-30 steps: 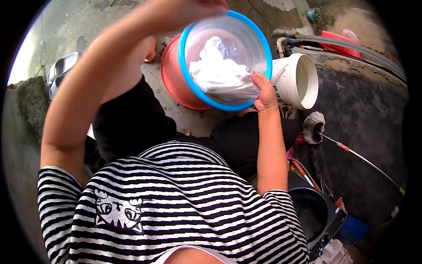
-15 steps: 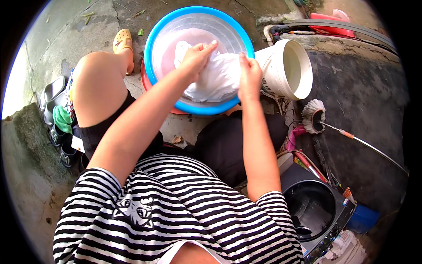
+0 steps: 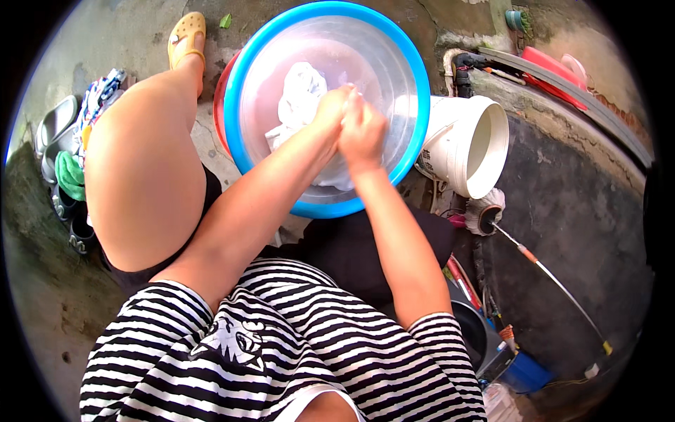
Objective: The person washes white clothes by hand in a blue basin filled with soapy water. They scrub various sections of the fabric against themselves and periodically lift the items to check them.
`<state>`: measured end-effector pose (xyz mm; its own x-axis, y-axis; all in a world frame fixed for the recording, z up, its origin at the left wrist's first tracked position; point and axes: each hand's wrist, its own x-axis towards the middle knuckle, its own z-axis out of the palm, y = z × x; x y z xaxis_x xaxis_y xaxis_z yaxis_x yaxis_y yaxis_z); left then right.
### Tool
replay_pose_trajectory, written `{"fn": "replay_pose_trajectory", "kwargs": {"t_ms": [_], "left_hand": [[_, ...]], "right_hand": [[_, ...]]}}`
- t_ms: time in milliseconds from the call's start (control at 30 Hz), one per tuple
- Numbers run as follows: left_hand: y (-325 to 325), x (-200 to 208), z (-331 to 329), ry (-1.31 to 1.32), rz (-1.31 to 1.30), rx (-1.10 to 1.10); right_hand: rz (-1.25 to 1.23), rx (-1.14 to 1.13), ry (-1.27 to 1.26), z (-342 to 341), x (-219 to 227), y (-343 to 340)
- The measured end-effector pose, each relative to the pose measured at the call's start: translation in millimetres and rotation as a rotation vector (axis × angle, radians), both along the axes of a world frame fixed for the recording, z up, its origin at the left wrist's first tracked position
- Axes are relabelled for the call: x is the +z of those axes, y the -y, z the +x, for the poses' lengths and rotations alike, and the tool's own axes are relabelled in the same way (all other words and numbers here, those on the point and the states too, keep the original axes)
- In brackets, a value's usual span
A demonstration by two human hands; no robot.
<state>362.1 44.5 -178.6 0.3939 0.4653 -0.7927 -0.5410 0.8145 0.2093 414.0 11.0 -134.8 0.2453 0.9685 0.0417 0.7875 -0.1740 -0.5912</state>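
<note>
A white cloth garment (image 3: 301,93) lies bunched and wet-looking in a translucent basin with a blue rim (image 3: 420,112). Above the basin's middle my left hand (image 3: 332,112) and my right hand (image 3: 364,136) are pressed together, both closed on a part of the garment. Only a little white cloth shows at the fingertips; most of the gripped part is hidden by the hands. The rest of the garment spreads to the left and below my wrists, toward the near rim.
A red basin (image 3: 222,95) peeks out beneath the blue-rimmed one. To the right a white bucket (image 3: 450,141) lies tipped, its mouth facing right. Further off are a long-handled brush (image 3: 485,213) and a blue container (image 3: 526,373). Slippers (image 3: 56,121) and a green cloth (image 3: 69,174) are at far left.
My hands were apart with the cloth stretched between them; now they have come together over the basin, the right moving left. The view has shifted, so the basin appears larger and lower.
</note>
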Motion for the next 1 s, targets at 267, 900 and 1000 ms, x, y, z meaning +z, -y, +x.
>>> {"fn": "replay_pose_trajectory", "kwargs": {"t_ms": [267,900,1000], "left_hand": [[3.9,-51.0,5.7,0.071,0.277,-0.052],[-28.8,-50.8,-9.4,-0.586,-0.260,0.192],[-25.3,-57.8,-13.6,-0.600,-0.215,0.121]], "right_hand": [[0.000,0.135,0.057,-10.9,-2.4,-11.3],[-0.591,0.025,0.629,51.7,-123.3,-79.8],[-0.725,-0.108,0.606,34.9,-120.1,-87.8]]}}
